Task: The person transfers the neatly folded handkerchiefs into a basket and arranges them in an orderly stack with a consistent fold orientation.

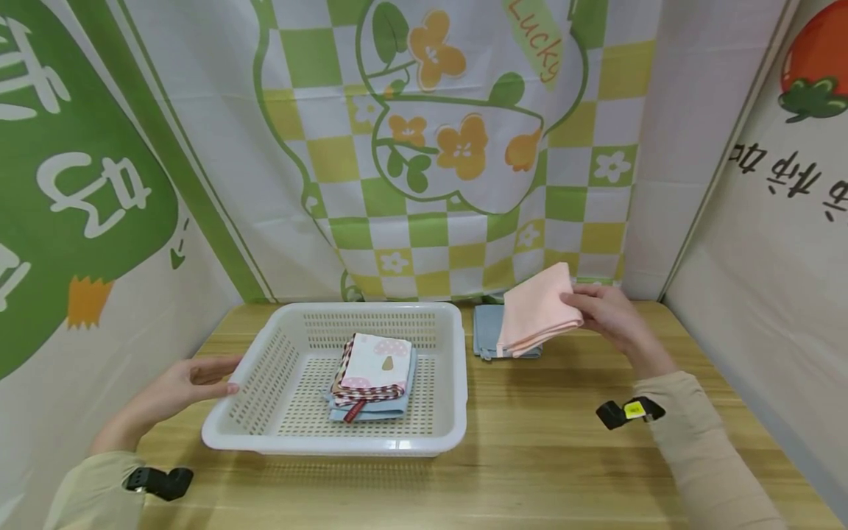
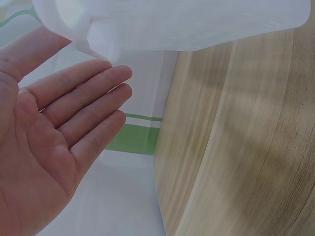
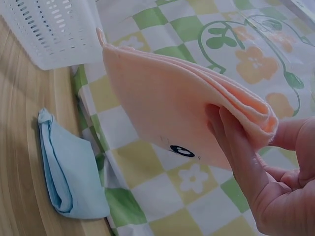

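A folded pink towel [image 1: 539, 309] is pinched by its edge in my right hand [image 1: 611, 318], held above a folded blue towel [image 1: 488, 331] on the table. In the right wrist view the pink towel [image 3: 162, 103] hangs clear of the blue towel [image 3: 74, 172], thumb on one side and fingers on the other. My left hand [image 1: 175, 394] is at the left wall of a white plastic basket [image 1: 218, 434], fingers straight in the left wrist view. Inside the basket lies a stack of folded cloths, a white patterned one [image 1: 377, 361] on top and a light blue one [image 1: 371, 414] at the bottom.
The wooden table [image 1: 530, 456] meets a checked cloth backdrop [image 1: 430, 243] along its back edge. Printed cloth walls [image 1: 762, 258] stand to the left and right. The basket occupies the left half of the table.
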`<state>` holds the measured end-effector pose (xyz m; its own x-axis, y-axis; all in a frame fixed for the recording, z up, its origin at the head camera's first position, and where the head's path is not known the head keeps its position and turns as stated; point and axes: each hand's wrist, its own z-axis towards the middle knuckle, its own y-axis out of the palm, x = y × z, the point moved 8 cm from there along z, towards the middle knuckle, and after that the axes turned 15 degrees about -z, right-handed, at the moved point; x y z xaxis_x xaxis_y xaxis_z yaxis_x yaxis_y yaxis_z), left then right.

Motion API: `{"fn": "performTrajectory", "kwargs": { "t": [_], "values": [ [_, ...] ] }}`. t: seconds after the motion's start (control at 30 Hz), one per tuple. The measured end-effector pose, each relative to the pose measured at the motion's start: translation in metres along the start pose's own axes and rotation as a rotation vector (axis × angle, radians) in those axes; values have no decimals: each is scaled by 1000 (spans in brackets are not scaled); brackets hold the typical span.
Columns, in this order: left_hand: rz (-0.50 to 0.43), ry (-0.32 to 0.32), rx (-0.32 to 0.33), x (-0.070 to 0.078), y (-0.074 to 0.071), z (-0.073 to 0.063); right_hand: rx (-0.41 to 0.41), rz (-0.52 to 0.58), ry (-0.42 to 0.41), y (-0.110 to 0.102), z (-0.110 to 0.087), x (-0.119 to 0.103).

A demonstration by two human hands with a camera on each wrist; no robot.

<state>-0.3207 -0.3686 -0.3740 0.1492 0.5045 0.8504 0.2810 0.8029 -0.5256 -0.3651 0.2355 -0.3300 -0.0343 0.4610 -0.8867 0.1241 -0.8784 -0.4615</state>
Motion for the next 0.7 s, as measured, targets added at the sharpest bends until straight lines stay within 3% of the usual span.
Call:
{"fn": "performTrajectory", "kwargs": {
  "t": [0.7],
  "values": [
    [2, -14, 7, 0, -1, 0, -43, 21, -26, 22, 0, -23]
  ]
}}
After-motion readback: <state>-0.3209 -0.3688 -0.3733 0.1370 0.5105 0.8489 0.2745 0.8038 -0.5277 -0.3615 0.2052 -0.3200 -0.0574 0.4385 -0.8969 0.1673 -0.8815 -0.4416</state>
